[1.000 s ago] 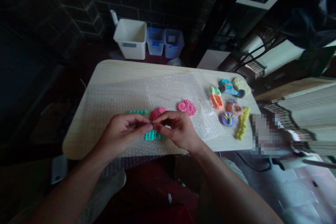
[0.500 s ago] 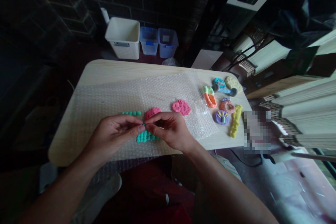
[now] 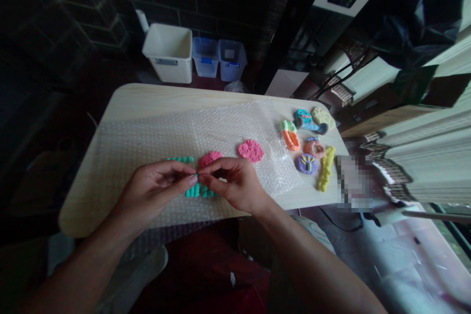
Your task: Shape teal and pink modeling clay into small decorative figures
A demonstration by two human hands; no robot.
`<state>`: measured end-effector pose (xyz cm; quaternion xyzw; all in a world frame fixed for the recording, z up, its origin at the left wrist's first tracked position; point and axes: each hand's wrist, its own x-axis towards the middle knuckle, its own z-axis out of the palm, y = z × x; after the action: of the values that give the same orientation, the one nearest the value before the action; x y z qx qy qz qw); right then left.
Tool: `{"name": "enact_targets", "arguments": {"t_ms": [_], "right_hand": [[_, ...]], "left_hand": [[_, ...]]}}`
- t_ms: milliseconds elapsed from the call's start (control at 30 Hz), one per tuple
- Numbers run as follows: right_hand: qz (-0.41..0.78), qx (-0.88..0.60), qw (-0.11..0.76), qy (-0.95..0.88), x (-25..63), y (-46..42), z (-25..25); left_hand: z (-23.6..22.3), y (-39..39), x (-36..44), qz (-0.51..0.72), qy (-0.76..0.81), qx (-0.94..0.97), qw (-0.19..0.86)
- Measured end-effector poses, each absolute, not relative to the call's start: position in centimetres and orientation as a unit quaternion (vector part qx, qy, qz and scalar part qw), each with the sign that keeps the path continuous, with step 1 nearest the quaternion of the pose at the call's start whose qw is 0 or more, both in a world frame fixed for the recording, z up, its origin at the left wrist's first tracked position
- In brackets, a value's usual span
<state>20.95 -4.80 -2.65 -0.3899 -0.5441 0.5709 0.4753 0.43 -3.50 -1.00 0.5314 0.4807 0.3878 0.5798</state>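
Note:
My left hand (image 3: 156, 184) and my right hand (image 3: 233, 181) meet fingertip to fingertip above the table. Both are closed in a pinch on a tiny bit of what looks like green modelling clay, mostly hidden by the fingers. Just below the fingertips, a bumpy green clay piece (image 3: 192, 191) lies on bubble wrap (image 3: 147, 142), partly covered by my hands. A row of green clay balls (image 3: 186, 159) shows behind my left hand. Beyond my fingers sits a pink clay lump (image 3: 210, 158), and a second pink clay piece (image 3: 250, 150) is farther right.
Several coloured clay shapes lie at the table's right end, among them an orange and green one (image 3: 290, 136), a purple disc (image 3: 306, 163) and a yellow stick (image 3: 326, 169). Behind the table (image 3: 147, 98) stand a white bin (image 3: 172, 66) and two clear boxes (image 3: 206, 61).
The view has shifted slightly, so the table and its things sit a little farther left. Both hands keep their pinch, with only slight finger movement.

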Motion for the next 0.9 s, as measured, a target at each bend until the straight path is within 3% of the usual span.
{"name": "enact_targets", "arguments": {"t_ms": [900], "right_hand": [[0.448,-0.401,0.439,-0.667,21.7,-5.0,-0.9]], "left_hand": [[-1.5,-3.5,0.2,0.374,0.437,0.482,0.661]]}}
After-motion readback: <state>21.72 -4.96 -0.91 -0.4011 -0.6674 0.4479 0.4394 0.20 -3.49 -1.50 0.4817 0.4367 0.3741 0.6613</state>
